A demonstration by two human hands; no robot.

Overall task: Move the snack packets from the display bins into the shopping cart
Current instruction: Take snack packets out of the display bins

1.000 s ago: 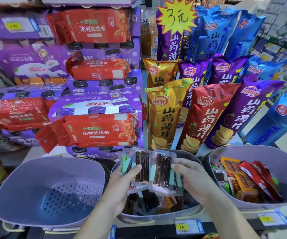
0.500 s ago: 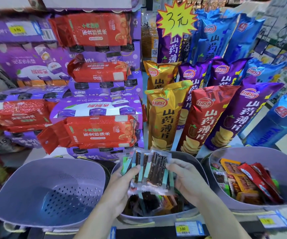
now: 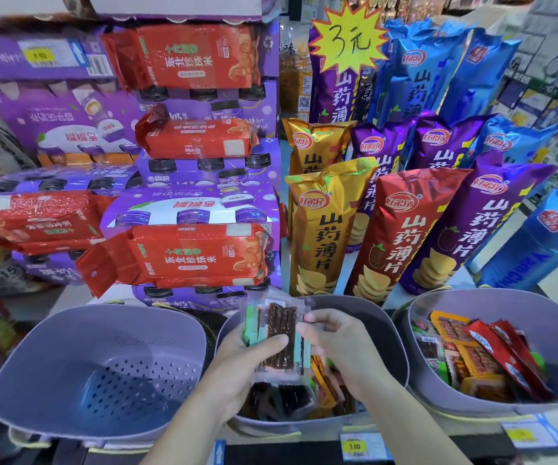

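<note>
A stack of clear snack packets (image 3: 279, 325) with dark strips inside is held upright over the middle grey bin (image 3: 385, 325). My left hand (image 3: 250, 367) grips the stack from the left, thumb across its front. My right hand (image 3: 334, 347) pinches its right edge. More dark and orange packets (image 3: 304, 394) lie in the middle bin under my hands. The right grey bin (image 3: 539, 313) holds several red, orange and green packets (image 3: 479, 360). No shopping cart is in view.
The left grey bin (image 3: 96, 367) has a perforated bottom and nothing in it. Tall chip bags (image 3: 401, 229) stand right behind the bins. Red rice packs (image 3: 183, 253) and purple drink cartons are stacked at the back left. Price tags (image 3: 354, 446) line the shelf front.
The packets, fanned out side by side a second ago, are now gathered into one tight stack. Both hands have moved closer together.
</note>
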